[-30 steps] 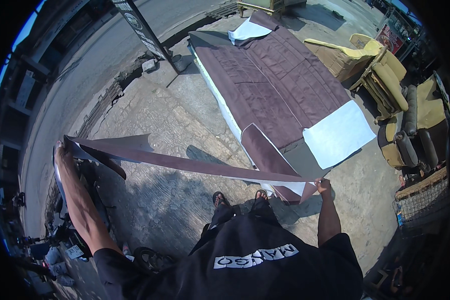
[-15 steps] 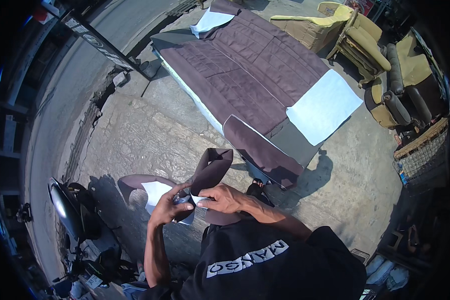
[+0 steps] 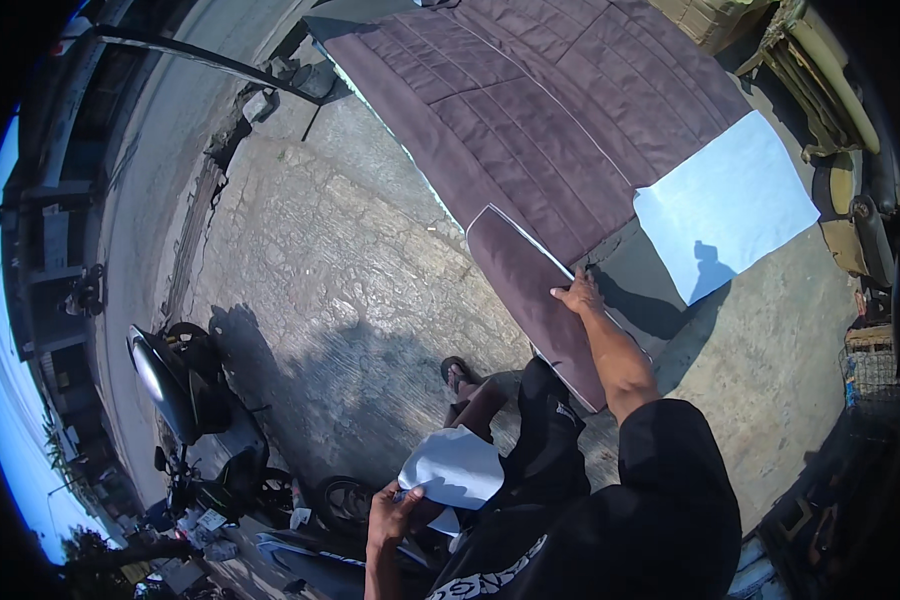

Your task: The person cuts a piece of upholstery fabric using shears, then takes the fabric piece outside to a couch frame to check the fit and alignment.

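Observation:
My left hand, low in view, is closed on a fabric piece with a white backing; a brown part of it hangs near my legs. Stretched forward, my right hand has its thumb and fingers apart and touches the piped edge of a long brown fabric panel. That panel lies along the near end of a large quilted brown cover spread out ahead. A white sheet rests on the cover's right corner.
Stripped yellow seat parts stand at the far right. Motorcycles are parked at the lower left, with a street beyond. A dark post slants across the upper left. My sandalled foot is on the concrete.
My hands have parted. The right has let go of the fabric piece and reached forward to the piped panel; the left has lowered the piece toward my legs. My view has shifted nearer the cover.

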Action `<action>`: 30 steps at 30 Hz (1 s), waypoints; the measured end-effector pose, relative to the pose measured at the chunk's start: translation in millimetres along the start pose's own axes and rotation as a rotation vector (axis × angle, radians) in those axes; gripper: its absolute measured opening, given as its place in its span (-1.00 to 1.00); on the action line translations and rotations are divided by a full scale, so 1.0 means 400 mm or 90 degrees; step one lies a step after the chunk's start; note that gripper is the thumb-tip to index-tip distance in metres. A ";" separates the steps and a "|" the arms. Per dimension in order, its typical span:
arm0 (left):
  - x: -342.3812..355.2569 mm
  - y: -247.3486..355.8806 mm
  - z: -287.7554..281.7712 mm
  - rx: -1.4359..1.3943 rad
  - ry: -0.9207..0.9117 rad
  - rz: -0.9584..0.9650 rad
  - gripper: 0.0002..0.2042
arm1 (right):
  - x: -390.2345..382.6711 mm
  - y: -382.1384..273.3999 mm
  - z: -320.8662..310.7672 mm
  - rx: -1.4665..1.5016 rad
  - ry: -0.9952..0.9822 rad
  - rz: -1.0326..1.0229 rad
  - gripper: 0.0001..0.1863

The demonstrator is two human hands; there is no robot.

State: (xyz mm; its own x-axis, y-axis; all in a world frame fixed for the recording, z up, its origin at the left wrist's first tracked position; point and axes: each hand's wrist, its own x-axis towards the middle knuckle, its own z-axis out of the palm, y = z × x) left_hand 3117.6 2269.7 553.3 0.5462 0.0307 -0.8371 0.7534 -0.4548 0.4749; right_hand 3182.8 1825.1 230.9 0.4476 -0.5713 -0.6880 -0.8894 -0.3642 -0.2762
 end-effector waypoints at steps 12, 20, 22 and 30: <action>-0.159 0.009 0.127 -0.133 0.084 -0.017 -0.65 | -0.234 -0.003 0.006 0.008 -0.073 -0.391 -0.45; -0.184 -0.001 0.202 -0.240 0.066 0.127 -0.73 | -0.660 -0.083 -0.224 0.192 -0.136 -0.591 -0.28; -0.194 0.007 0.222 -0.244 0.064 0.152 -0.73 | -0.744 -0.067 -0.277 0.214 -0.132 -0.616 -0.29; -0.291 -0.003 0.323 -0.379 -0.045 0.330 -0.78 | -1.050 0.083 -0.399 0.319 -0.087 -0.700 -0.33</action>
State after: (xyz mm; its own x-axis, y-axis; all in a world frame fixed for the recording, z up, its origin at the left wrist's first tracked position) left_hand 3005.7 2151.7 615.0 0.8714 -0.1199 -0.4758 0.4899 0.1572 0.8575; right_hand 2980.2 1935.4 617.8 0.9989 -0.0429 0.0195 0.0075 -0.2636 -0.9646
